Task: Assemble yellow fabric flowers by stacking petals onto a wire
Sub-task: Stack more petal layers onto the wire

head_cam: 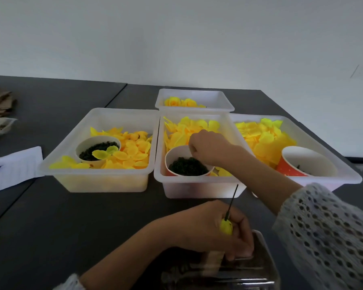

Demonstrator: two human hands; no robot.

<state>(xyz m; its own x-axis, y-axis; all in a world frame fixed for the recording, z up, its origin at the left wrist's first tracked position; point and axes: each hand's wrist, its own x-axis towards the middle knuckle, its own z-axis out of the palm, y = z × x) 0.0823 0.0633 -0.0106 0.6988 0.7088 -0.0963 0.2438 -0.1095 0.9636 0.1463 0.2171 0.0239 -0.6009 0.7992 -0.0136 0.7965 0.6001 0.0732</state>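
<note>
Thin dark wire [232,203], upright, slightly tilted, one small yellow petal [226,226] threaded low; loose petals [182,132] heaped in bins.

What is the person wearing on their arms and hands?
Both hands, the left hand and the right hand, are bare: no gloves, and no rings or watch that I can see. The right sleeve is a pale, open-knit crochet with holes; the left sleeve looks alike.

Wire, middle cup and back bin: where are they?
Wire [232,203], head view, on its thin dark stem above the left hand.
Middle cup [176,152], head view, on its white inner wall.
Back bin [222,99], head view, on its right inner wall.
</note>
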